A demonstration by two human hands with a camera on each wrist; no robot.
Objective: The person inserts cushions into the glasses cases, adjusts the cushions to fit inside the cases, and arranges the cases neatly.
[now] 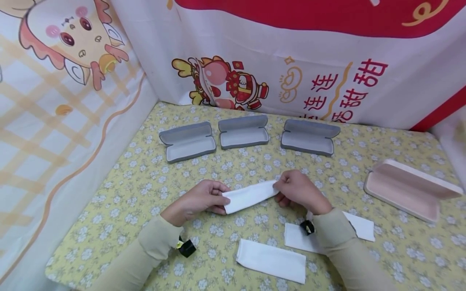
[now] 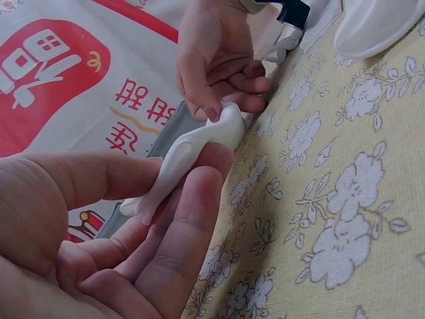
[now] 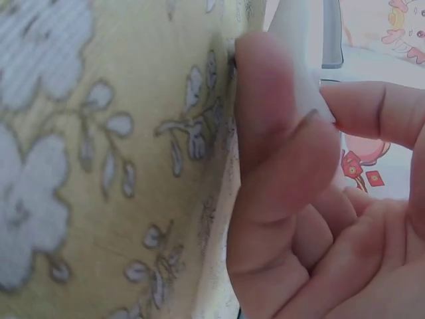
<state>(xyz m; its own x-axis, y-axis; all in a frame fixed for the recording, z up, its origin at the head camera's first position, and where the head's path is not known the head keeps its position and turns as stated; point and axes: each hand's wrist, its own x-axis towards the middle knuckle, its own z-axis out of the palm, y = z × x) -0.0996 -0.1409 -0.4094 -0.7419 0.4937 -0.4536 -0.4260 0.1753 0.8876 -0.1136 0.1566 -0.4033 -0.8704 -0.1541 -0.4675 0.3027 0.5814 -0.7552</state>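
Note:
In the head view a folded white cloth [image 1: 251, 195] stretches between both hands above the table. My left hand [image 1: 204, 199] pinches its left end, thumb on top and fingers beneath; the left wrist view shows this pinch on the cloth [image 2: 189, 149] from close by. At the other end my right hand [image 1: 298, 189] grips the cloth between thumb and curled fingers. In the right wrist view that hand [image 3: 299, 193] hides most of the cloth. Nearer to me lies another folded white cloth [image 1: 271, 260], flat on the table.
Three grey glasses cases [image 1: 191, 148], [image 1: 244, 138], [image 1: 307, 144] stand with lids up along the back. A pink glasses case [image 1: 404, 196], also with its lid up, is at the right. More white cloth [image 1: 360, 227] lies partly under the right forearm. Printed curtains hang behind the flowered tablecloth [image 1: 120, 202].

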